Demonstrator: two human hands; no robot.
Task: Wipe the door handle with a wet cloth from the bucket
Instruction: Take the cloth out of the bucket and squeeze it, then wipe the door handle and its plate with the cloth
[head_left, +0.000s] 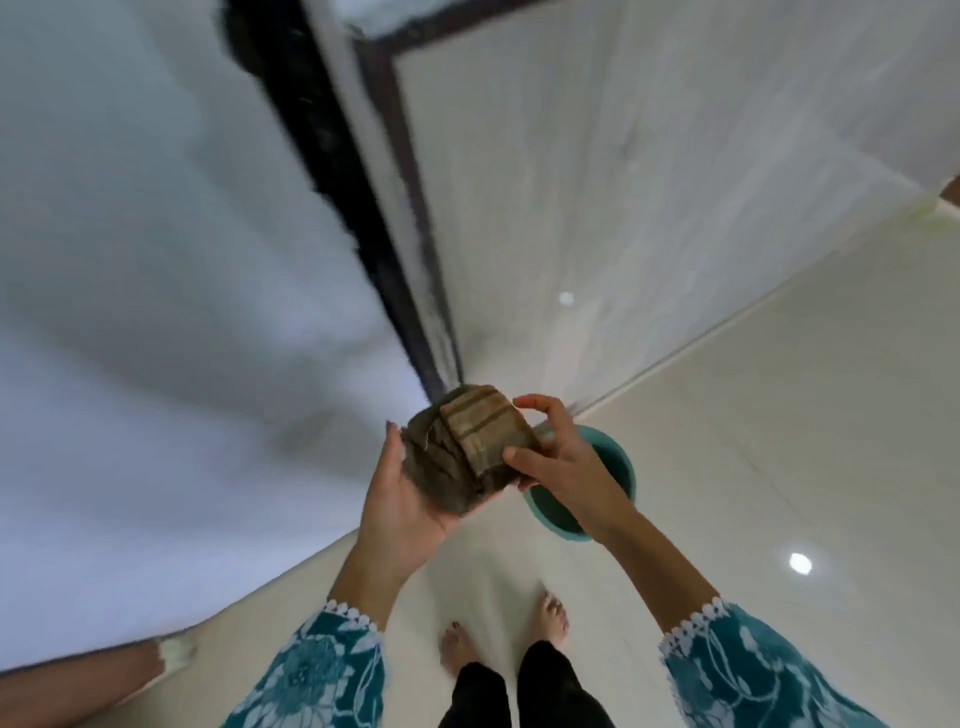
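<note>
Standing in the lower middle of the frame, the person holds a folded brown cloth (465, 449) up at about chest height, just above and to the left of the teal bucket (621, 467) that sits on the pale tiled floor (779, 415) at centre right. The cloth is bunched into a compact pad, probably so it fits the palm and presents one flat face for wiping.

The left hand (410, 493) lies palm-up and half open beneath the cloth, cradling it from below with fingers loosely curled. The right hand (558, 452) comes in from the right, thumb and fingers pinched on the cloth's striped edge, as if folding or squeezing it.

The dark door frame (395, 234) runs from the upper middle down to just behind the cloth. No door handle shows here; the blur may be hiding it.
</note>
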